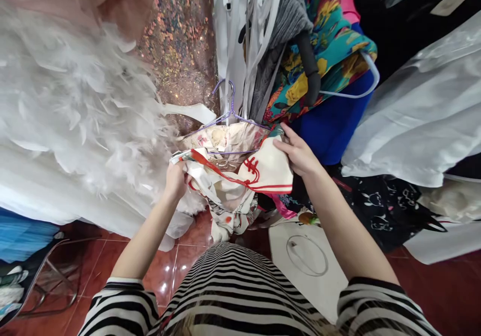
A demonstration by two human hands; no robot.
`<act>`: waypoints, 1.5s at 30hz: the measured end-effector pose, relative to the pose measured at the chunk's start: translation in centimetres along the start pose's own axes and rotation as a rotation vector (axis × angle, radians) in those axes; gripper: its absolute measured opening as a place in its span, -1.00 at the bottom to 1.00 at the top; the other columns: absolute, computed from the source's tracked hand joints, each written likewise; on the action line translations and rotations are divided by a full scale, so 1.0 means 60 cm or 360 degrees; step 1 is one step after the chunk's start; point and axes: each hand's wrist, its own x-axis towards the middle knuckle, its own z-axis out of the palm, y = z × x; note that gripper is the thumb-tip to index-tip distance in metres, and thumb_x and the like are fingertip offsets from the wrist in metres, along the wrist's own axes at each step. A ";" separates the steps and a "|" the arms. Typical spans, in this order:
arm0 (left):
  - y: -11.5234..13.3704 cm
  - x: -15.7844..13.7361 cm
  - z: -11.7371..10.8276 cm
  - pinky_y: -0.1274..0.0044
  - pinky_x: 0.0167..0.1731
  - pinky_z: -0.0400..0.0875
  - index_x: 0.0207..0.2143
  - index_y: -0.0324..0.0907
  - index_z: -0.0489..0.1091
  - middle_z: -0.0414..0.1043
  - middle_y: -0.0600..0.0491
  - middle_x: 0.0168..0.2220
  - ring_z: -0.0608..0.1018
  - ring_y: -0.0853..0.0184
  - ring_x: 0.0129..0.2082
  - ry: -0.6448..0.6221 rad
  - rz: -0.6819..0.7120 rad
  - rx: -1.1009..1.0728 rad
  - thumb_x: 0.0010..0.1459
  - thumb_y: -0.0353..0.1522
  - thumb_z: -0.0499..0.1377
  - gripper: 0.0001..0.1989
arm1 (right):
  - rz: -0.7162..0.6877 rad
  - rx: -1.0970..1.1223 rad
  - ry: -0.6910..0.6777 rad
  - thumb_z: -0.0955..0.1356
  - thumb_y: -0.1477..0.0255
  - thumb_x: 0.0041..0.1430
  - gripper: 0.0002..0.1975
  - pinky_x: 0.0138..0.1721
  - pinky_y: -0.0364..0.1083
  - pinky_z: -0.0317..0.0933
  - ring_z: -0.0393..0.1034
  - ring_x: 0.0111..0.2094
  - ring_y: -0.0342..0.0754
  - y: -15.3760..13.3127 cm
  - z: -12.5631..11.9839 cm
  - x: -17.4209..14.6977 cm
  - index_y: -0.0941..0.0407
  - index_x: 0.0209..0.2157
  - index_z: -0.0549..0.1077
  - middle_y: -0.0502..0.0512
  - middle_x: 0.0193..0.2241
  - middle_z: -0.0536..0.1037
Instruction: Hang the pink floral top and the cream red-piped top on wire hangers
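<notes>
A cream garment with red trim and red knotted cord embroidery (266, 168) is stretched between my two hands at waist height. My left hand (176, 179) is closed around its left shoulder edge. My right hand (296, 150) pinches the other shoulder, thumb on top and the fingers partly hidden behind cloth. A purple wire hanger (232, 100) stands upright at the garment's neck; its lower bar shows across the opening. A pale printed cloth (220, 136) lies over the hanger's arms. The garment's lower part, with dark print and red spots, hangs bunched below.
White feathered clothing (82, 90) fills the left side. A sequined dress (180, 40) hangs ahead, and floral teal clothing (319, 40) at right has a white hanger (370, 77) sticking out. A white board (304, 261) lies by my body over red floor tiles (150, 261).
</notes>
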 end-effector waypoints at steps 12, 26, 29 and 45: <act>0.093 -0.042 0.040 0.63 -0.81 0.09 -0.44 -0.19 0.48 0.23 0.19 -0.72 0.20 0.51 -0.81 -0.0324 -0.0258 -0.0397 -0.05 -0.35 0.18 -0.89 | -0.0896 -0.1630 -0.0570 0.50 0.02 -0.04 -0.17 0.27 0.51 -0.24 -0.44 0.42 0.53 0.090 0.026 -0.040 -0.07 0.25 0.33 0.17 0.46 -0.20; 0.086 -0.011 -0.041 0.65 -0.71 0.23 -0.40 -0.22 0.50 0.25 0.19 -0.72 0.33 0.47 -0.76 0.0024 -0.0070 -0.0316 -0.07 -0.44 0.11 -0.81 | -0.0370 -0.1411 -0.0706 0.28 0.47 0.10 -0.78 -0.18 0.01 0.32 0.50 -0.27 0.11 0.138 0.088 -0.028 0.09 -0.30 0.56 0.16 -0.36 0.63; 0.077 -0.007 -0.063 0.67 -0.73 0.23 -0.44 -0.21 0.47 0.24 0.20 -0.70 0.29 0.50 -0.77 0.0070 -0.0111 -0.0342 -0.15 -0.45 0.11 -0.82 | -0.0345 -0.1347 -0.0690 0.32 0.51 -0.07 -0.87 -0.24 -0.04 0.28 0.45 -0.37 0.05 0.138 0.057 -0.017 0.06 -0.55 0.50 0.06 -0.52 0.56; -0.020 -0.011 -0.119 0.58 -0.62 0.06 -0.75 -0.16 0.24 0.13 0.17 -0.74 0.20 0.42 -0.65 -0.0549 -0.0061 0.1015 0.01 -0.28 0.17 -0.66 | 0.0366 -0.0439 -0.0799 0.56 0.09 -0.24 -0.62 -0.48 -0.14 0.25 0.38 -0.55 -0.11 -0.004 0.016 -0.029 0.13 -0.59 0.56 -0.02 -0.62 0.54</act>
